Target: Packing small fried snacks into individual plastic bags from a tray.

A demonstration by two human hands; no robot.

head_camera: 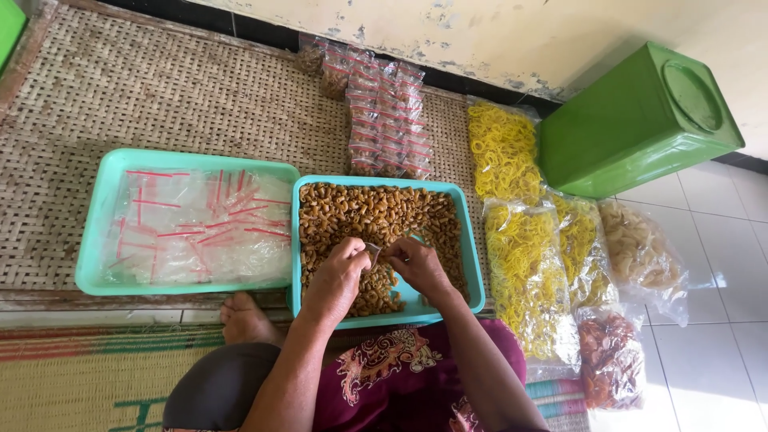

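A teal tray [474,264] in front of me holds a heap of brown curled snacks [376,216]. Both my hands are over its near half. My left hand [336,280] and my right hand [418,264] pinch a small clear plastic bag [374,254] between them, just above the snacks. To the left, a second teal tray [100,216] is filled with several empty clear zip bags with red strips [200,224].
Filled small snack packets [384,112] lie in rows on the woven mat behind the trays. Big bags of yellow snacks [524,272], pale crackers [640,252] and reddish snacks [610,360] lie at the right. A green square tin [632,120] stands by the wall. My bare foot [244,318] rests below the trays.
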